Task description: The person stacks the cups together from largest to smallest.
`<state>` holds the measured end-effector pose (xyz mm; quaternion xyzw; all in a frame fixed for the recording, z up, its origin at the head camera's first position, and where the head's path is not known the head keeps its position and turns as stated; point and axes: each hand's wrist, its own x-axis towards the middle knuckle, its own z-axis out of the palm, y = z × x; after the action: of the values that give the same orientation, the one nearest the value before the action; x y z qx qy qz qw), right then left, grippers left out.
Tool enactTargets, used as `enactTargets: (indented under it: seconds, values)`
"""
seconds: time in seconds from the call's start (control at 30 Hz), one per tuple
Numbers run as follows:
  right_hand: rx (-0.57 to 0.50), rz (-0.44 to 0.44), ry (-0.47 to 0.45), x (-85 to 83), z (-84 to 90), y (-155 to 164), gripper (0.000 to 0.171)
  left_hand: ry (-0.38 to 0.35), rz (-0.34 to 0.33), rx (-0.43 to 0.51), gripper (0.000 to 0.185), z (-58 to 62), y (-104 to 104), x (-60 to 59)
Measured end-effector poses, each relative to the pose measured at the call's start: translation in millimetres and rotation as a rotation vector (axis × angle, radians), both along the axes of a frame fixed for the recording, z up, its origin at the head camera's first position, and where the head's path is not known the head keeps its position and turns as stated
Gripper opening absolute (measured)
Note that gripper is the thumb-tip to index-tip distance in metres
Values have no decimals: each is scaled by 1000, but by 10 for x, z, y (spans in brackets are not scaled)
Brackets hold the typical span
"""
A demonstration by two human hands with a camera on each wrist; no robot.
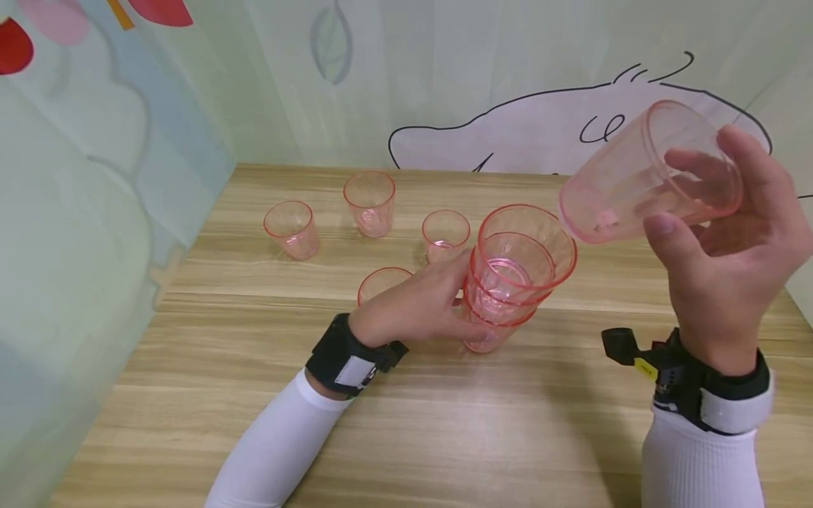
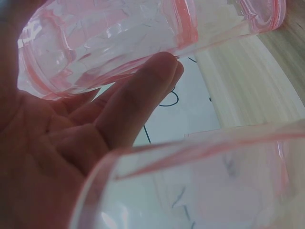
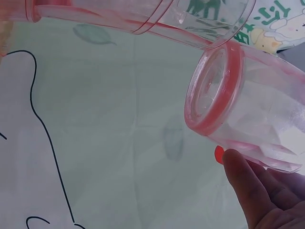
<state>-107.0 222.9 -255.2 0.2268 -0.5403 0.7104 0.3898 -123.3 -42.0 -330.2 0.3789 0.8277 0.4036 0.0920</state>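
Observation:
My left hand [image 1: 422,300] grips a stack of nested clear pink plastic cups [image 1: 508,310], with fingers and thumb around its side. The stack leans to the right, its wide mouth facing up. In the left wrist view, the stack [image 2: 119,33] lies against the palm and fingers. Up at the right, my right hand [image 1: 739,247] holds a larger clear pink cup [image 1: 625,183] near its rim between thumb and fingers. This cup is tilted, base toward the stack. The right wrist view has its thick pink base [image 3: 231,90] close to the stack's rim.
Three smaller pink cups [image 1: 298,243], [image 1: 375,212], [image 1: 446,236] stand upright at the back of the wood-grain table [image 1: 209,339]. Another cup [image 1: 381,282] is partly hidden behind my left hand and wrist. A printed backdrop [image 1: 286,92] rises behind and left of the table.

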Motion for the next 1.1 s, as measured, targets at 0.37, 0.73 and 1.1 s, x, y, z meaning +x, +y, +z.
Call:
enactTargets:
  seconds: [0.37,0.73,1.1]
  values:
    - [20,8,26,2,-12,-5,71,-3,0,2,81,3,8,2]
    - [35,12,47,11,-9,-26,73,-10,-11,5,84,5,5,-3]
    - [-50,75,68,43,17,-127,71,4,-1,-8,82,0,7,-6]
